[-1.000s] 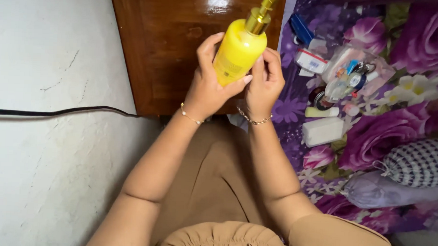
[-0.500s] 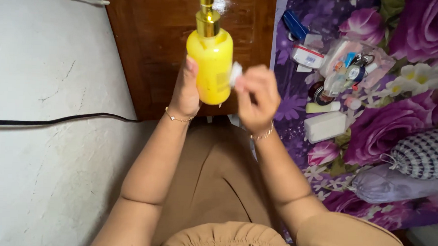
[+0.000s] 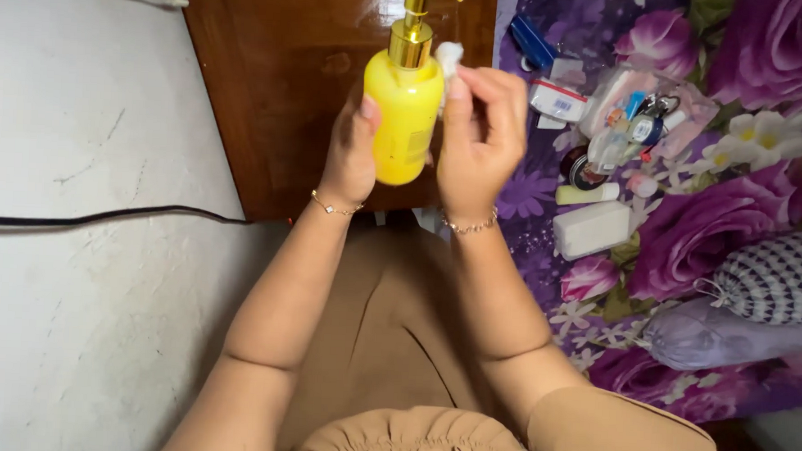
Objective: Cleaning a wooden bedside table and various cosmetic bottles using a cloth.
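So the right hand has now lifted its pinched white cotton wad beside the gold pump of the yellow plastic bottle, which the left hand still grips upright.

Pale scuffed wall with black cable, glossy brown wooden cabinet, purple floral bedsheet

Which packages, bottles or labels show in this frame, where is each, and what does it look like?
Yellow pump bottle: held upright in the left hand, gold pump, pale label on its side.
White wad: pinched in the right hand beside the pump.
White box: on the purple floral cloth, rectangular, plain.
Small white carton: further up the cloth, red-edged label.
Clear bag: beside the carton, holds small colourful items.
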